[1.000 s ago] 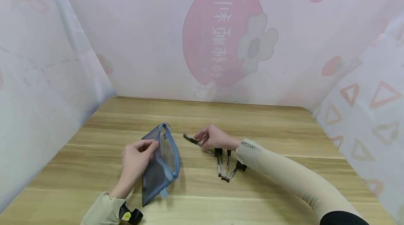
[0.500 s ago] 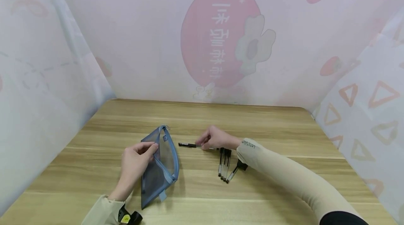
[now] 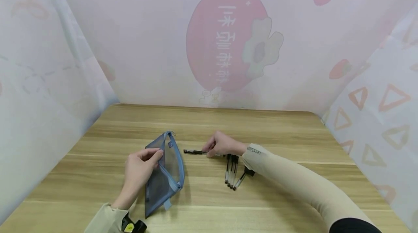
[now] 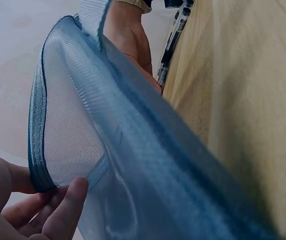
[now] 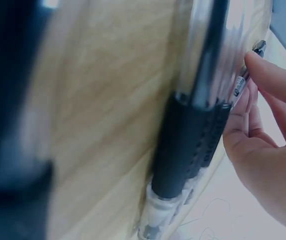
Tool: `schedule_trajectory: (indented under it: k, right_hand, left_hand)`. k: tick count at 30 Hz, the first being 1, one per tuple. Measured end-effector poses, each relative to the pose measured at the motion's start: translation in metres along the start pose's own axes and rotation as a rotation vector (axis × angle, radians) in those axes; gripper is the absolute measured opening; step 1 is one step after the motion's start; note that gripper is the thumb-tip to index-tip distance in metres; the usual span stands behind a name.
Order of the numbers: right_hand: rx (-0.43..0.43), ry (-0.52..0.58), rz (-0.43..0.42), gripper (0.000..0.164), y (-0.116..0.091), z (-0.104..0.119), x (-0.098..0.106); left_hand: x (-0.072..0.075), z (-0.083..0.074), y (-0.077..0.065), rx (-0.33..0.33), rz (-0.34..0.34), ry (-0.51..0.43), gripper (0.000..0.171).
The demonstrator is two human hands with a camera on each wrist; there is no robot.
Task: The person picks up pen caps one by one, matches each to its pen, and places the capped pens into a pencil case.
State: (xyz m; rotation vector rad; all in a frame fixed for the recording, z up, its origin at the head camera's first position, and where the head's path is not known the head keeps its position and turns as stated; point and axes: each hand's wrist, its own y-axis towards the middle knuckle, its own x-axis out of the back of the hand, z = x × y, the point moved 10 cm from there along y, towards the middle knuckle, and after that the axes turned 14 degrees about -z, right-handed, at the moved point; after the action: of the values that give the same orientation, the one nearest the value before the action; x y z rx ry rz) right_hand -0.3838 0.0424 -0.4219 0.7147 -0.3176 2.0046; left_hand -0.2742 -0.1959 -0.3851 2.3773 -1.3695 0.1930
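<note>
A blue mesh zipper pouch [image 3: 162, 180] stands unzipped on the left half of the table, its mouth facing right. My left hand [image 3: 141, 169] pinches the pouch's near edge between thumb and fingers; the left wrist view shows the thumb and fingertips [image 4: 78, 192] at the blue zipper band [image 4: 37, 130]. To the right, my right hand [image 3: 222, 143] pinches a black-capped clear pen [image 3: 193, 151] lying crosswise, cap pointing at the pouch. Below that wrist lie several similar pens [image 3: 231, 171] in a fan. In the right wrist view their black grips [image 5: 175, 145] fill the middle.
The wooden table [image 3: 277, 127] runs back to a pale printed curtain [image 3: 156, 55], with more curtain on both sides. A black wrist camera [image 3: 134, 225] sits on my left wrist. Part of another black device [image 3: 249, 171] shows under the right wrist.
The pen in my right hand has swung from slanting to nearly level, its cap end coming nearer the pouch. The left hand keeps its grip on the pouch.
</note>
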Motion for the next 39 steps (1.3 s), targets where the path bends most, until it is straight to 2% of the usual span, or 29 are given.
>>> schedule_trajectory:
  k: [5, 16, 22, 26, 31, 34, 39]
  right_hand:
    - [0.022, -0.01, -0.003, 0.02, 0.002, 0.001, 0.0]
    - [0.141, -0.038, 0.059, 0.018, -0.003, 0.005, -0.002]
    - [0.145, 0.009, 0.069, 0.019, -0.006, 0.006, 0.0]
    - [0.118, 0.023, 0.036, 0.021, -0.006, 0.007, 0.004]
    - [0.059, 0.005, -0.051, 0.021, -0.007, 0.009, 0.008]
    - [0.002, 0.011, -0.124, 0.02, -0.01, 0.009, 0.012]
    - [-0.125, 0.103, -0.247, 0.02, -0.02, 0.006, 0.018]
  left_hand:
    - [-0.001, -0.001, 0.0, -0.008, 0.009, -0.001, 0.027]
    - [-0.004, 0.001, 0.001, -0.005, 0.009, 0.002, 0.025]
    - [-0.004, 0.002, 0.002, -0.005, 0.007, -0.002, 0.024]
    - [-0.003, 0.004, 0.003, 0.002, 0.006, -0.001, 0.024]
    - [-0.001, 0.005, 0.004, 0.008, 0.004, -0.002, 0.023]
    - [0.0, 0.004, 0.004, 0.004, 0.01, -0.013, 0.025]
    - [0.002, 0.005, 0.003, 0.0, 0.015, -0.013, 0.026]
